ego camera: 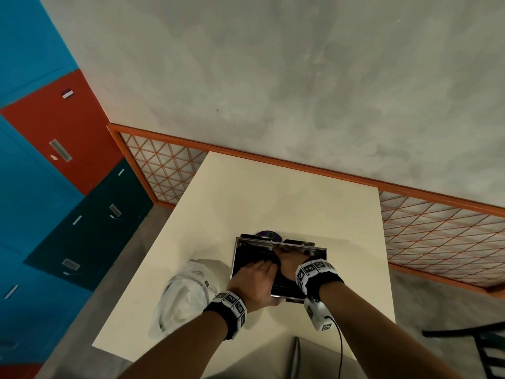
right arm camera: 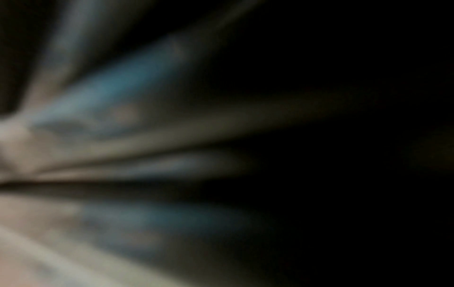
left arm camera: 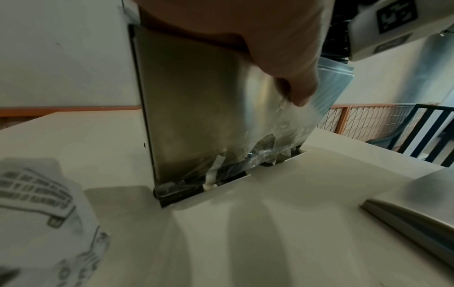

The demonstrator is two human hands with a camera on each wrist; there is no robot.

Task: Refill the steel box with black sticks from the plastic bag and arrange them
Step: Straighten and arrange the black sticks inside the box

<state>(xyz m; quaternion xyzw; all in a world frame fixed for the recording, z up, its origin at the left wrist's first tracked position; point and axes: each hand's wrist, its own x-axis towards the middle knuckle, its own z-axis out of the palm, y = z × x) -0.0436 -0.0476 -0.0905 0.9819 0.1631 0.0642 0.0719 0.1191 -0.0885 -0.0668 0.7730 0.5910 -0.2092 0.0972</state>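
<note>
right wrist view is all blur and dark, only vague streaks, nothing nameable. in the head view the right hand (ego camera: 287,259) reaches inside the steel box (ego camera: 319,251); its fingertips are hidden, grip can't be told. left hand (ego camera: 255,280) covers the near part of the black sticks (ego camera: 247,257); their count is unreadable. a purple object (ego camera: 269,234) sits mostly hidden behind the box. print on the plastic bag (left arm camera: 36,203) is blurred, and the bag is cut by the left wrist frame edge.
</note>
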